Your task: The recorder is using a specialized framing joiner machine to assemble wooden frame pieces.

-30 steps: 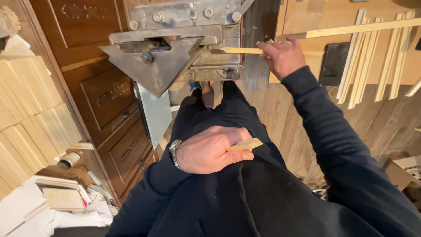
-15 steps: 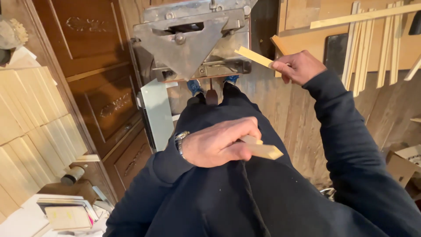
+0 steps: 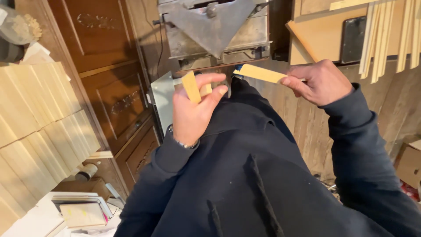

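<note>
My left hand (image 3: 193,112) is raised in front of my chest and grips a short flat wooden piece (image 3: 191,87) between thumb and fingers, held upright. My right hand (image 3: 319,82) is up at the right and pinches one end of a longer thin wooden strip (image 3: 258,73), which points left towards the other piece. The two pieces are apart. Straight ahead stands a grey metal machine (image 3: 217,27) with a triangular plate. My dark sleeves and jacket fill the lower view.
Stacks of pale wooden slats (image 3: 35,118) lie at the left. A dark carved wooden cabinet (image 3: 112,87) stands behind them. Long thin wooden sticks (image 3: 386,35) lean at the upper right near a black flat object (image 3: 353,37). A cardboard box (image 3: 410,164) is low on the right.
My left hand has lifted from my lap up to chest height with its wooden piece. My right hand has drawn the strip back from the machine towards me.
</note>
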